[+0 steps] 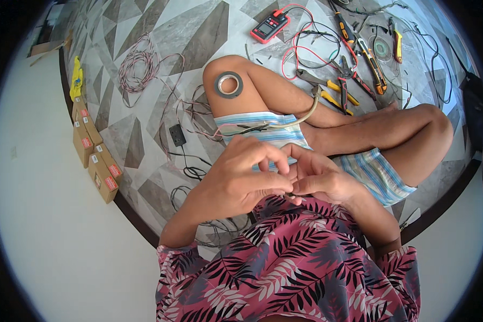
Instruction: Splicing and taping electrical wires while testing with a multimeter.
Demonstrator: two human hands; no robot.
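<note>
My left hand and my right hand meet over my lap, thumbs and fingers pinched on a small dark piece that is mostly hidden and too small to name. A beige cable with black-covered thin wires lies across the striped shorts just beyond my hands. A roll of grey tape rests on the left thigh near the knee.
Pliers, a screwdriver, a yellow-black cutter and a red meter lie on the patterned floor ahead. Coiled wire, a black plug block and cardboard boxes are at left.
</note>
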